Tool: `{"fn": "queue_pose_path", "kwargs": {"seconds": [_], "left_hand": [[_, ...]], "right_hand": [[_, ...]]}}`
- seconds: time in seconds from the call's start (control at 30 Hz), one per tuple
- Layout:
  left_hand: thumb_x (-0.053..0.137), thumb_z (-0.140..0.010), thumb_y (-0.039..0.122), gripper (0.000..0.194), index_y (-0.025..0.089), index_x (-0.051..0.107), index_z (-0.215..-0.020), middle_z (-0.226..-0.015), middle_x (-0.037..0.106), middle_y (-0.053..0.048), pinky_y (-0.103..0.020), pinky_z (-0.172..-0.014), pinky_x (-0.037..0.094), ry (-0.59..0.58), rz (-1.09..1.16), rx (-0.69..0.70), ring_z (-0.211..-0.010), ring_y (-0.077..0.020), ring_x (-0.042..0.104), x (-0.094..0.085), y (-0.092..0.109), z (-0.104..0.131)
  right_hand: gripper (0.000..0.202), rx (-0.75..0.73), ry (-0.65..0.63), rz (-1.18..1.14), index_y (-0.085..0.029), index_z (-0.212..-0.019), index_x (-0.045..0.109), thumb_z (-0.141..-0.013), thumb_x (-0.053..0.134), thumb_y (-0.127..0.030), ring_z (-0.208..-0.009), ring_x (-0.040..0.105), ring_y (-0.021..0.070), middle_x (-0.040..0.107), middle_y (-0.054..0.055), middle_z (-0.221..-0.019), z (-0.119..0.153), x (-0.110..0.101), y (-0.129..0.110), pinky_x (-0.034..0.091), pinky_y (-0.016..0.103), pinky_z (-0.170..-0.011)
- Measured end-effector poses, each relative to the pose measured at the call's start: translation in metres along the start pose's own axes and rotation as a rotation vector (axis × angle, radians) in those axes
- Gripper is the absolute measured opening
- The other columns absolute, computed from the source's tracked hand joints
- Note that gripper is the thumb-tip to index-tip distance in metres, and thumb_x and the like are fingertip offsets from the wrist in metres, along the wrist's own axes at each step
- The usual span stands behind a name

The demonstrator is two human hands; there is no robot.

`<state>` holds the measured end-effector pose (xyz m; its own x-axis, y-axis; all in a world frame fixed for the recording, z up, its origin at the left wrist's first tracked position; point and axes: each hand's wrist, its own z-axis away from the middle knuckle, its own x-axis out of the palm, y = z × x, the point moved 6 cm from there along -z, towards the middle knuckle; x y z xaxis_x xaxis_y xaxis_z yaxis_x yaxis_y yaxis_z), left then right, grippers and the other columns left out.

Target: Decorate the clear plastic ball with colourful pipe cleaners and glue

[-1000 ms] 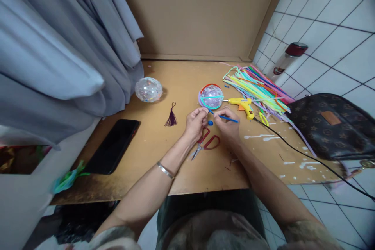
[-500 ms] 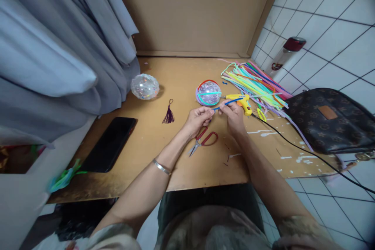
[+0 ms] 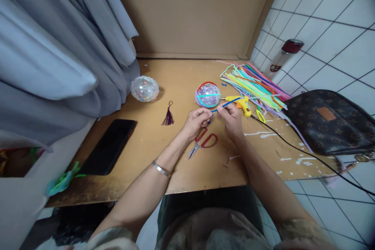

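Observation:
A blue pipe cleaner (image 3: 231,102) runs between my two hands above the table. My left hand (image 3: 197,123) pinches it near one end, and a bit of blue shows below those fingers. My right hand (image 3: 231,119) grips it farther along, its free end pointing up to the right. Just beyond the hands sits a clear ball (image 3: 208,94) banded with red, turquoise and purple strips. A yellow glue gun (image 3: 241,103) lies beside the ball, behind my right hand. Red-handled scissors (image 3: 202,142) rest on the table below my left hand.
Many coloured pipe cleaners (image 3: 254,86) are heaped at the back right, near a dark patterned bag (image 3: 331,121) and a bottle (image 3: 284,58). Leftward are a dark tassel (image 3: 168,114), another clear ball (image 3: 145,88) and a black phone (image 3: 109,146). The glue gun's cord (image 3: 299,146) crosses the right side.
My right hand has shifted slightly left along the blue pipe cleaner, closer to my left hand. The objects on the table stay where they were; the view has tilted a little.

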<state>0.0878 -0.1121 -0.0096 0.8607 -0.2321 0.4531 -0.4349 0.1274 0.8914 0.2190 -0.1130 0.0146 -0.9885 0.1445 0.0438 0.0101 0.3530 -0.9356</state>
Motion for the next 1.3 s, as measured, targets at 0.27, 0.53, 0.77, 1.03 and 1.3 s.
{"fn": "queue_pose_path", "kwargs": {"seconds": [0.27, 0.53, 0.77, 1.03, 1.3], "left_hand": [[0.081, -0.061, 0.028, 0.028, 0.013, 0.057, -0.065, -0.051, 0.045, 0.008, -0.016, -0.043, 0.018, 0.138, 0.189, 0.032, -0.043, -0.0003, 0.030, -0.007, 0.000, -0.002], [0.082, -0.067, 0.024, 0.029, 0.013, 0.055, -0.067, -0.055, 0.050, 0.006, -0.014, -0.044, 0.024, 0.149, 0.306, -0.065, -0.045, -0.0003, 0.036, -0.001, -0.008, 0.000], [0.087, -0.062, 0.032, 0.035, 0.012, 0.059, -0.069, -0.055, 0.051, 0.005, -0.015, -0.044, 0.023, 0.020, 0.183, -0.080, -0.045, -0.0010, 0.037, 0.006, -0.006, 0.002], [0.085, -0.063, 0.035, 0.035, 0.012, 0.059, -0.067, -0.054, 0.049, 0.005, -0.018, -0.044, 0.019, -0.074, 0.025, -0.102, -0.044, -0.0017, 0.034, 0.007, -0.009, 0.003], [0.090, -0.054, 0.040, 0.041, 0.012, 0.063, -0.066, -0.054, 0.050, 0.004, -0.017, -0.043, 0.020, -0.086, 0.028, -0.090, -0.045, -0.0017, 0.033, 0.003, -0.008, 0.001]], "right_hand": [[0.018, -0.360, -0.015, 0.312, -0.022, -0.072, 0.060, -0.088, 0.059, -0.032, -0.071, 0.055, 0.0160, 0.059, 0.000, -0.071, 0.018, 0.014, -0.020, 0.045, 0.032, -0.070], [0.019, -0.472, -0.026, 0.465, -0.023, -0.074, 0.059, -0.092, 0.054, -0.029, -0.076, 0.056, 0.0185, 0.060, 0.002, -0.075, 0.022, 0.017, -0.023, 0.042, 0.034, -0.074], [0.020, -0.111, -0.019, 0.098, -0.022, -0.071, 0.055, -0.081, 0.061, -0.038, -0.063, 0.045, 0.0129, 0.050, -0.004, -0.065, 0.001, -0.001, -0.001, 0.038, 0.028, -0.062], [0.022, -0.034, -0.147, 0.037, -0.022, -0.069, 0.056, -0.075, 0.066, -0.040, -0.063, 0.045, 0.0127, 0.052, -0.004, -0.065, -0.003, 0.001, -0.001, 0.037, 0.027, -0.061], [0.024, -0.009, -0.042, -0.009, -0.021, -0.072, 0.059, -0.073, 0.070, -0.042, -0.064, 0.045, 0.0112, 0.053, -0.005, -0.066, -0.004, -0.003, -0.001, 0.039, 0.027, -0.064]]}}
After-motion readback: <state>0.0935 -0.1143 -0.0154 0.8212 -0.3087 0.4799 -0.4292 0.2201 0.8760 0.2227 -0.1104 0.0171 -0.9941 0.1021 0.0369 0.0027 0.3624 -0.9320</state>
